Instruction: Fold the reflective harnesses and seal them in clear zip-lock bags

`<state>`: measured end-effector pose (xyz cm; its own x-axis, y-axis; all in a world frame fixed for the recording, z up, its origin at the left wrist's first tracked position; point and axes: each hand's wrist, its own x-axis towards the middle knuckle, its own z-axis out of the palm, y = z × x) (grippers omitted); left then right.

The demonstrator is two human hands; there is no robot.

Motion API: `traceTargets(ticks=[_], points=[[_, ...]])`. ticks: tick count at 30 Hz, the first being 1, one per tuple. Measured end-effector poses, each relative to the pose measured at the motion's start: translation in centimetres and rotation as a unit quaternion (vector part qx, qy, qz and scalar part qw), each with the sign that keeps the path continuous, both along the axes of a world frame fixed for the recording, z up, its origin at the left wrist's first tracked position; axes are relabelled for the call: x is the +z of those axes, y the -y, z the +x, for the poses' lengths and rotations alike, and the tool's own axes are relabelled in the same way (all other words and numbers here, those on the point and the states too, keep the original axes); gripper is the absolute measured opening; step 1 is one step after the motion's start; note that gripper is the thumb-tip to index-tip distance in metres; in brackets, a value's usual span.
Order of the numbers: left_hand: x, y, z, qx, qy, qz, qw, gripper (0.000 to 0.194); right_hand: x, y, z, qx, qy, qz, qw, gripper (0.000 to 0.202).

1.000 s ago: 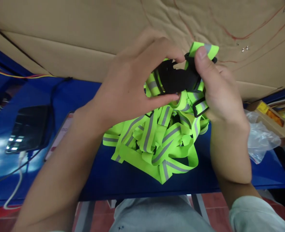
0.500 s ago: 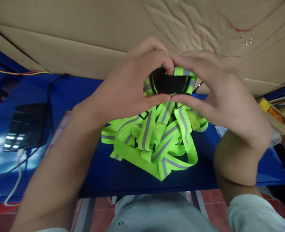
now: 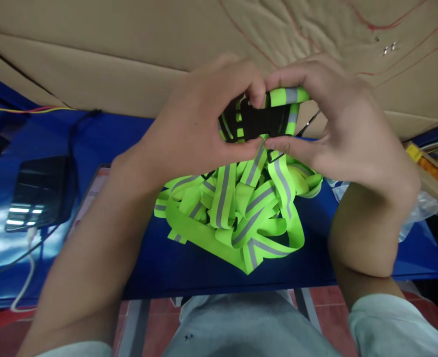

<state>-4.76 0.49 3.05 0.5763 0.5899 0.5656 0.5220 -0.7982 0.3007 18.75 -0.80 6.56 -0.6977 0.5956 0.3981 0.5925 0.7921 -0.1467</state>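
Observation:
My left hand (image 3: 196,124) and my right hand (image 3: 348,124) meet around a black panel (image 3: 267,119) edged with neon yellow-green and grey reflective webbing, part of what looks like a reflective harness. Thumbs press its lower edge while curled fingers grip the top; the left fingertips partly cover it. Between the thumb tips a strap runs down into a loose heap of reflective straps (image 3: 248,213) on the blue table (image 3: 219,272). A black buckle (image 3: 276,156) shows on one strap just below the thumbs.
Cardboard (image 3: 110,29) stands behind the table. On the left lie a glossy black device (image 3: 38,191) with a white cable (image 3: 27,277), and a flat phone-like thing (image 3: 88,198) partly behind my forearm. Rightward are a small carton (image 3: 432,173) and clear plastic (image 3: 415,213).
Both hands have risen slightly with the panel, which has tilted so more of its webbing edge and a row of yellow-green patches show. The strap heap lies nearly as before.

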Motion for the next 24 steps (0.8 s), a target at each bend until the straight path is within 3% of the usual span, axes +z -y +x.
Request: traceTargets(ticks=[4, 10, 14, 17, 20, 24], points=[[0.3, 0.3, -0.7, 0.030, -0.027, -0.017, 0.999, 0.047, -0.5, -0.7, 0.5, -0.011, 0.011, -0.001, 1.000, 0.054], [1.1, 0.7, -2.0, 0.041, -0.038, -0.011, 0.998, 0.051, -2.4, -1.8, -0.3, 0.031, -0.005, 0.038, 0.999, 0.067], [1.1, 0.4, -2.6, 0.028, -0.062, -0.079, 0.995, 0.061, -2.8, -1.9, -0.8, 0.013, 0.010, 0.035, 0.999, 0.049], [1.4, 0.4, -2.8, 0.024, -0.080, -0.079, 0.993, 0.055, -2.9, -2.2, -0.6, 0.017, -0.017, 0.036, 0.999, 0.048], [2.0, 0.7, -3.1, 0.074, -0.074, -0.062, 0.993, 0.052, -2.9, -2.6, -0.1, 0.001, -0.068, 0.042, 0.997, 0.041], [2.1, -0.1, -4.3, 0.161, -0.025, -0.099, 0.982, 0.051, -3.1, -3.8, 0.8, -0.009, -0.149, 0.105, 0.983, 0.037]])
